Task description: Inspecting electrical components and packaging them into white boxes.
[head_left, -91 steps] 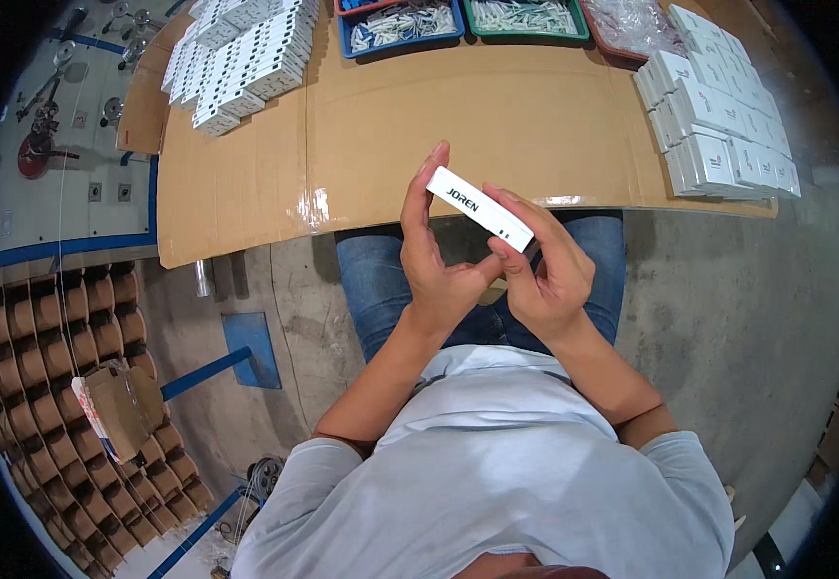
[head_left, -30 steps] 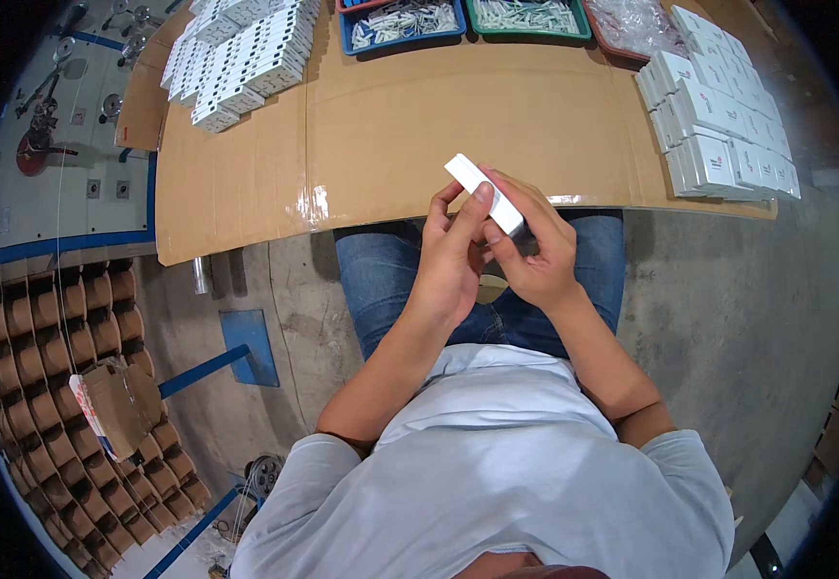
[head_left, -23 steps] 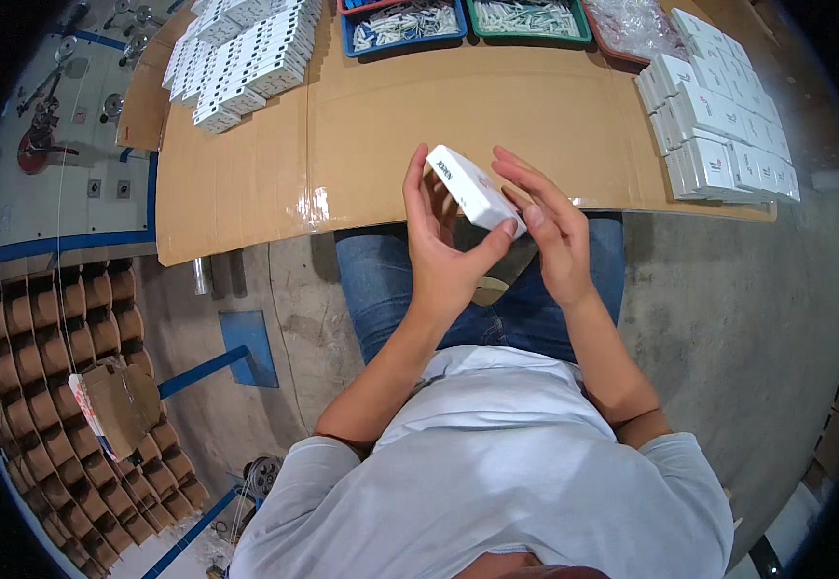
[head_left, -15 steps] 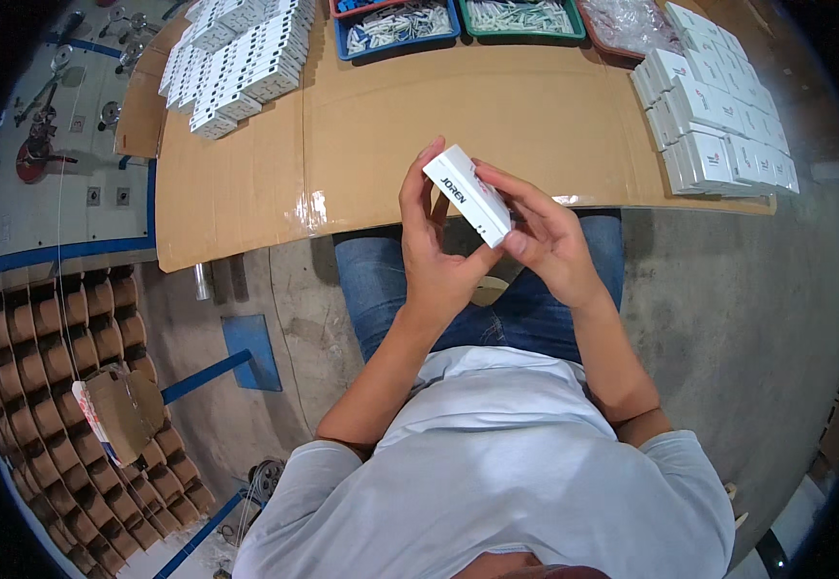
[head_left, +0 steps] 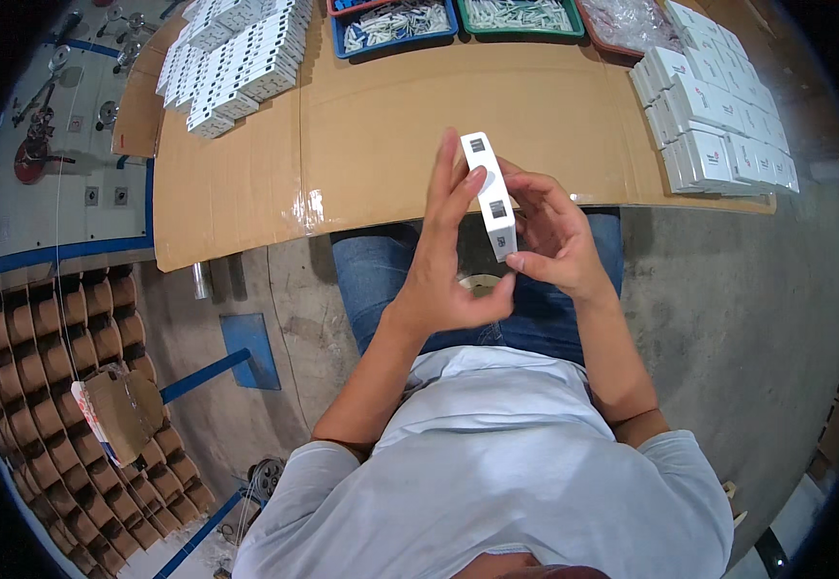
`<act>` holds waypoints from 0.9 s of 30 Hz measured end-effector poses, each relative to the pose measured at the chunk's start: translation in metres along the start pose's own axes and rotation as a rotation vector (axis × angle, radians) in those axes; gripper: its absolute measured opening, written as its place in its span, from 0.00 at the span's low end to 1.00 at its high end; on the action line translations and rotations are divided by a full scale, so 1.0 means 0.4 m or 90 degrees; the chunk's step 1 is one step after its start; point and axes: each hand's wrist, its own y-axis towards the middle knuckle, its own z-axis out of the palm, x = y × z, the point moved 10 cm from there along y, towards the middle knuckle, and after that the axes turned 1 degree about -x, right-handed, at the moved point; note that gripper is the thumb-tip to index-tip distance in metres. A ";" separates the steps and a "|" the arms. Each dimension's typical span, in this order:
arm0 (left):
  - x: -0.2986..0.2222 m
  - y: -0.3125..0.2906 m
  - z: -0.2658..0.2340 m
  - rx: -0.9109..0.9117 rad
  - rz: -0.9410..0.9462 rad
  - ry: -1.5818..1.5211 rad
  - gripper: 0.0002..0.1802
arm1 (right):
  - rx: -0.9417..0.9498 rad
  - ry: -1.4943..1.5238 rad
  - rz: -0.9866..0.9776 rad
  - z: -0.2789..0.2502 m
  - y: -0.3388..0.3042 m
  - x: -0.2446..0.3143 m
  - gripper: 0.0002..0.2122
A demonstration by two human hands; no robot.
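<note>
Above my lap, near the table's front edge, a small white box (head_left: 488, 188) is held tilted between my hands. A narrow side with dark printed squares faces up. My left hand (head_left: 446, 241) has its fingers at the box's upper left, one fingertip lying on the narrow side; its thumb sticks out, apart from the box. With the thumb at the box's lower end, my right hand (head_left: 556, 236) curls its fingers along the right side. Parts of the fingers behind the box are hidden.
Stacked white boxes with dark marks (head_left: 246, 72) stand at the table's (head_left: 371, 135) far left; more white boxes (head_left: 718, 116) are piled at right. Along the back are a blue tray (head_left: 395, 43) and a green tray (head_left: 521, 32) of small parts, beside clear plastic bags (head_left: 630, 24).
The box has been turned, so a narrow side with dark squares replaces the lettered face. My left thumb has come off the box, and the left fingers have shifted along it.
</note>
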 end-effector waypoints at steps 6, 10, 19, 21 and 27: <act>0.043 -0.025 -0.012 -0.082 -0.110 -0.123 0.46 | 0.021 -0.029 -0.024 0.013 0.002 -0.001 0.37; 0.034 -0.019 -0.015 -0.080 -0.081 -0.118 0.44 | 0.008 -0.020 -0.020 0.012 0.001 -0.002 0.39; 0.033 -0.028 -0.013 -0.103 -0.085 -0.125 0.49 | 0.027 -0.012 -0.019 0.016 0.001 -0.007 0.37; 0.032 -0.026 -0.015 -0.111 -0.081 -0.128 0.51 | 0.028 -0.021 -0.027 0.019 0.004 -0.006 0.37; 0.012 -0.018 -0.018 -0.117 0.014 -0.122 0.47 | 0.029 -0.034 -0.028 0.025 -0.001 -0.001 0.33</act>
